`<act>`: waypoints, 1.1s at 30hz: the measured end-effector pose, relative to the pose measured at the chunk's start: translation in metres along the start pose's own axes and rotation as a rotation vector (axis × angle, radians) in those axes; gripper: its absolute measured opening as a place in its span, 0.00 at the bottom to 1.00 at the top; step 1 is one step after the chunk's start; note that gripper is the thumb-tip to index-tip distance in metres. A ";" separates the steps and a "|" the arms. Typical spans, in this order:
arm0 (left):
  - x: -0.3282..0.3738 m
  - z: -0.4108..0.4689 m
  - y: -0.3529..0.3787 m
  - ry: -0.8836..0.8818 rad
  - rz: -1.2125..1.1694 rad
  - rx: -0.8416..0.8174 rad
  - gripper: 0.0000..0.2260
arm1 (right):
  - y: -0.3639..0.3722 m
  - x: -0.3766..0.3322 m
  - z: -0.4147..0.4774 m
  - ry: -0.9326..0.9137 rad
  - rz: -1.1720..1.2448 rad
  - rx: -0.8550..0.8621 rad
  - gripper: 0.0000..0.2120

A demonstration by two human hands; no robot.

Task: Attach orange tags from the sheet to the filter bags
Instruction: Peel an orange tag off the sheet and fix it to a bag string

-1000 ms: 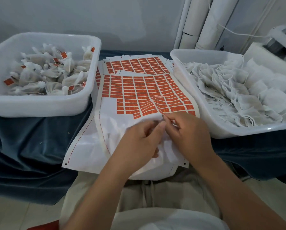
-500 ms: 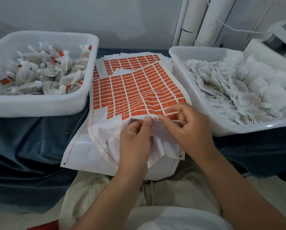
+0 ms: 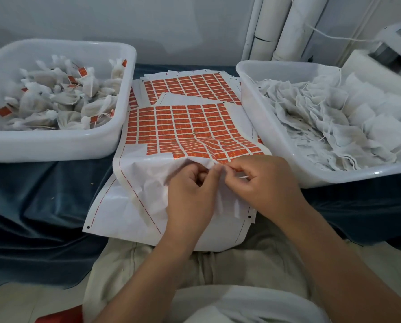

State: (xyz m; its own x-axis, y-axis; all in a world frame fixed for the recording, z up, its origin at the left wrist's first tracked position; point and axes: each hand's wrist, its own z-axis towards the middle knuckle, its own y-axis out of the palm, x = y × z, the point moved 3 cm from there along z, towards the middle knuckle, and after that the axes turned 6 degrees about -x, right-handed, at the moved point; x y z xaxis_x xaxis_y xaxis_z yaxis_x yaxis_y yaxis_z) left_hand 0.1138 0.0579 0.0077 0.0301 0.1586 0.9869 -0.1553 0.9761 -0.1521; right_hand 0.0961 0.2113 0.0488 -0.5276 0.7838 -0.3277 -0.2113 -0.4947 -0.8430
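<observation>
At frame centre, the crumpled near edge of the sheet point(image 3: 143, 173) of orange tags point(image 3: 178, 127) is pinched by the narrowly curled fingers of the left hand point(image 3: 190, 194) and right hand point(image 3: 267, 183). Tagged filter bags point(image 3: 62, 99) are piled in the upper-left tub point(image 3: 55, 145), and untagged filter bags point(image 3: 323, 117) in the right-side tub point(image 3: 358, 177).

Dark blue velvety cloth point(image 3: 43, 201), draped in folds over the surface; two white plastic tubs on it, one left point(image 3: 55, 145), one right point(image 3: 334, 180), well apart. White pipes point(image 3: 285, 26) upright against the pale wall point(image 3: 125, 17), a thin white cord point(image 3: 330, 34) trailing beside them. Beige trousers point(image 3: 241, 264) and pale floor tiles point(image 3: 20, 304) below.
</observation>
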 end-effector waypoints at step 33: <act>0.012 0.010 -0.019 0.251 0.562 -0.021 0.09 | -0.003 0.008 0.004 -0.062 0.003 -0.129 0.07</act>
State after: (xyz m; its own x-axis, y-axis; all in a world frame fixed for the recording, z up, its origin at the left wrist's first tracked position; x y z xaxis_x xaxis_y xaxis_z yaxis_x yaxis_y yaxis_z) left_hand 0.1073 0.0402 0.0229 0.1809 0.6776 0.7128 -0.1956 0.7351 -0.6492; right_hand 0.0896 0.2175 0.0508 -0.5784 0.7560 -0.3064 -0.1043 -0.4411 -0.8914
